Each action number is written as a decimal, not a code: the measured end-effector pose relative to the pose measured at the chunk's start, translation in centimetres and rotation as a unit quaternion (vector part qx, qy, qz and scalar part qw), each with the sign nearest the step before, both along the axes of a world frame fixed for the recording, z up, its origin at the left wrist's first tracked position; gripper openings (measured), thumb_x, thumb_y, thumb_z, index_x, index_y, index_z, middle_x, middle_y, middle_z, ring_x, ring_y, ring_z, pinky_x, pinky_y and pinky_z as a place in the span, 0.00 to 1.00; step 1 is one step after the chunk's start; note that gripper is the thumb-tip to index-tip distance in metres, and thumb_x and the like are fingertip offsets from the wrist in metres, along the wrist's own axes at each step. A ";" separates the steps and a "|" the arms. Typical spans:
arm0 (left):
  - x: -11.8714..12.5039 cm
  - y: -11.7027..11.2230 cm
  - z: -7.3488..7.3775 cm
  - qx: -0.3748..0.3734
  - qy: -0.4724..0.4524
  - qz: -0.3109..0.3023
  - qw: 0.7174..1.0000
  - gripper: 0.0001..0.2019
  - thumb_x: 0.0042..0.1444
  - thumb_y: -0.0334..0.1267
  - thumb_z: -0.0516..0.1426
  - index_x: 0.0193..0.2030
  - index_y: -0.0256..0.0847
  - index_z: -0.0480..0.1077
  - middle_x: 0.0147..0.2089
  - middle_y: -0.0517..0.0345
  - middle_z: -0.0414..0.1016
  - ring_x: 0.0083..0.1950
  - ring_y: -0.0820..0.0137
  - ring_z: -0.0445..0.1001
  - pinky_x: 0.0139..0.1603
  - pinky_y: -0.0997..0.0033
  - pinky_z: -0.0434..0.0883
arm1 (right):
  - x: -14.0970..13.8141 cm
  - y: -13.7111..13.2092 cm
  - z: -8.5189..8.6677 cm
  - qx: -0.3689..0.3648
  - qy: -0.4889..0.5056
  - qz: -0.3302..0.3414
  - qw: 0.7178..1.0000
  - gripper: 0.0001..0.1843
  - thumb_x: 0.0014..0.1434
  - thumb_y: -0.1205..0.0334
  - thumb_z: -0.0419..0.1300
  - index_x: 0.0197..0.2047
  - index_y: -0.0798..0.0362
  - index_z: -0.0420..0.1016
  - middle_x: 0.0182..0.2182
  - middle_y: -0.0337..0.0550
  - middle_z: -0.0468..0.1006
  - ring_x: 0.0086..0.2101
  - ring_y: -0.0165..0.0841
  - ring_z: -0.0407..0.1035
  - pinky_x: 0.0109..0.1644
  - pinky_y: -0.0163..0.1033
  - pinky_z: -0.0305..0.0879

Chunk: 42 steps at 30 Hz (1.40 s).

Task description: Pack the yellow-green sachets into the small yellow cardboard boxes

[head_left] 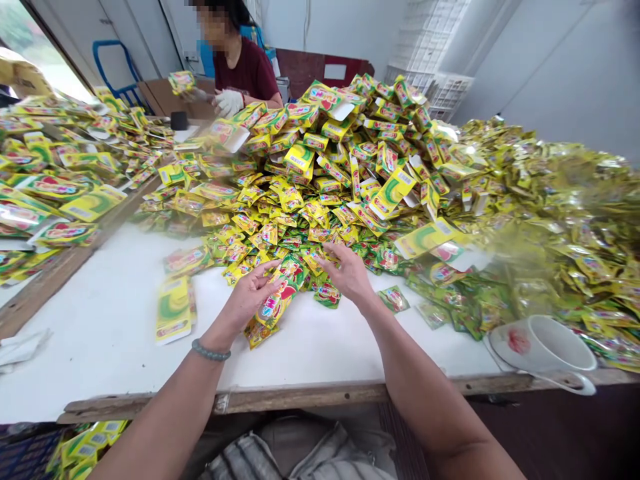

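Left hand (pixel 250 290): thumb and fingers pinching a yellow-green box (pixel 280 297), held slanted over the white tabletop (pixel 120 293), near middle, in front of the packet pile (pixel 283 200). A small packet (pixel 258 335) shows at the box's near end; can't tell if inside or underneath. Right hand (pixel 347 273): fingers loosely spread and curved at the pile's near side, just right of the box, no clear grip; contact with packets unclear.

Risks, my judgement: a light pinch at one side could let the box twist or its card dent. The packet at the near end could slide away if the box tips. Right fingers could take several packets at once, since they overlap. Boxes heaped loosely (pixel 325 130) on the far side could slide down if packets below are pulled out. The mug (pixel 547 343), near right, has its handle past the wooden edge (pixel 300 400); a forearm knock could drop it.
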State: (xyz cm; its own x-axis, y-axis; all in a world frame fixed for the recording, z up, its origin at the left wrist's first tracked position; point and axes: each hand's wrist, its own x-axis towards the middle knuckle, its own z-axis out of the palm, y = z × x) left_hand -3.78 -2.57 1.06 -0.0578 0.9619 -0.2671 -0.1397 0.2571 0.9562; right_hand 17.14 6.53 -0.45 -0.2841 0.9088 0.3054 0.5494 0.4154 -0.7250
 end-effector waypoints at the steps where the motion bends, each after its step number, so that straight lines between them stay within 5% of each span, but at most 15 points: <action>1: 0.0 0.0 0.1 -0.001 -0.001 0.003 1.000 0.42 0.40 0.51 0.71 0.61 0.37 0.67 0.33 0.56 0.82 0.34 0.65 0.80 0.38 0.68 0.75 | 0.0 0.0 -0.2 0.017 -0.052 0.026 0.998 0.25 0.57 0.55 0.66 0.57 0.52 0.75 0.51 0.52 0.79 0.49 0.43 0.71 0.54 0.47 0.66; 3: 0.0 -0.1 0.2 -0.004 -0.011 0.011 1.000 0.42 0.39 0.52 0.72 0.60 0.36 0.67 0.33 0.56 0.82 0.34 0.64 0.80 0.38 0.67 0.75 | -0.2 0.0 -0.6 0.026 -0.129 0.078 0.988 0.29 0.55 0.60 0.69 0.59 0.52 0.74 0.56 0.53 0.77 0.55 0.46 0.69 0.58 0.49 0.64; 5: 0.0 -0.2 0.3 -0.006 -0.016 0.020 1.000 0.43 0.37 0.52 0.72 0.59 0.36 0.67 0.32 0.56 0.82 0.33 0.64 0.80 0.38 0.67 0.75 | -0.3 -0.1 -0.9 0.019 -0.142 0.087 0.986 0.20 0.58 0.64 0.65 0.55 0.52 0.78 0.52 0.51 0.79 0.52 0.44 0.72 0.56 0.46 0.66; 9: 0.0 -0.1 0.2 -0.004 -0.015 0.026 1.000 0.41 0.38 0.50 0.72 0.59 0.36 0.68 0.30 0.57 0.81 0.32 0.64 0.80 0.36 0.68 0.74 | 0.0 0.1 -1.0 0.016 -0.065 -0.008 0.998 0.11 0.65 0.61 0.56 0.41 0.50 0.81 0.37 0.45 0.83 0.38 0.38 0.75 0.44 0.39 0.67; 14: -0.1 -0.1 -0.3 0.000 0.006 0.012 1.000 0.39 0.42 0.49 0.70 0.60 0.36 0.69 0.28 0.59 0.80 0.32 0.65 0.79 0.34 0.69 0.73 | -0.1 -0.3 0.2 0.008 0.085 -0.067 0.994 0.14 0.65 0.55 0.52 0.33 0.51 0.73 0.22 0.36 0.70 0.24 0.30 0.62 0.31 0.35 0.59; 17: -0.2 -0.2 -0.7 0.011 0.055 -0.001 0.998 0.35 0.43 0.48 0.70 0.57 0.37 0.72 0.24 0.62 0.76 0.28 0.66 0.77 0.30 0.71 0.70 | -0.7 -1.0 0.9 0.016 0.131 -0.028 0.991 0.13 0.65 0.54 0.52 0.34 0.51 0.72 0.23 0.36 0.68 0.25 0.30 0.61 0.31 0.34 0.59; 23: 0.2 -0.4 -0.7 0.013 0.069 -0.054 0.996 0.36 0.46 0.53 0.68 0.60 0.36 0.70 0.31 0.55 0.80 0.31 0.64 0.78 0.32 0.70 0.71 | -1.7 -2.2 0.4 0.115 -0.005 0.097 0.989 0.13 0.68 0.62 0.50 0.35 0.51 0.73 0.31 0.45 0.76 0.34 0.35 0.69 0.39 0.37 0.62; 27: 0.5 -0.6 -0.6 0.016 0.079 -0.075 0.994 0.37 0.46 0.55 0.68 0.59 0.34 0.70 0.33 0.53 0.81 0.33 0.63 0.79 0.35 0.67 0.72 | -2.2 -2.7 -0.1 0.100 -0.029 0.133 0.986 0.12 0.68 0.65 0.51 0.36 0.51 0.75 0.32 0.45 0.76 0.34 0.34 0.69 0.37 0.36 0.63; 31: 0.8 -0.6 -0.5 0.011 0.063 -0.064 0.996 0.37 0.44 0.55 0.68 0.57 0.33 0.70 0.37 0.50 0.82 0.37 0.62 0.79 0.39 0.64 0.73 | -2.1 -2.8 0.1 0.023 0.064 0.130 0.989 0.06 0.65 0.63 0.58 0.43 0.51 0.75 0.30 0.40 0.76 0.31 0.32 0.70 0.37 0.35 0.65; 35: 1.0 -0.5 -0.4 0.009 0.007 -0.019 1.000 0.38 0.41 0.56 0.70 0.55 0.34 0.70 0.39 0.50 0.83 0.38 0.63 0.80 0.42 0.64 0.73 | -1.6 -2.5 0.6 -0.049 0.137 0.113 0.983 0.11 0.58 0.59 0.65 0.45 0.52 0.75 0.31 0.40 0.78 0.31 0.32 0.72 0.35 0.36 0.68; 42: 1.0 -0.5 -0.5 0.018 -0.009 0.018 1.000 0.36 0.39 0.56 0.71 0.51 0.35 0.71 0.38 0.52 0.82 0.37 0.65 0.79 0.42 0.65 0.73 | -2.3 -3.4 1.0 0.059 0.057 0.079 0.994 0.04 0.58 0.65 0.65 0.39 0.50 0.80 0.33 0.42 0.81 0.35 0.35 0.73 0.41 0.40 0.69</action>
State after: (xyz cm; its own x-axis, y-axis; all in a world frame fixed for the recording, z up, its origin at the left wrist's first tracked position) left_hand -2.82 -3.04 0.54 -0.0875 0.9686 -0.2328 -0.1650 0.2164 0.9623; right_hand 14.86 3.11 0.50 -0.3774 0.8115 0.4460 0.3887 0.5760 -0.7191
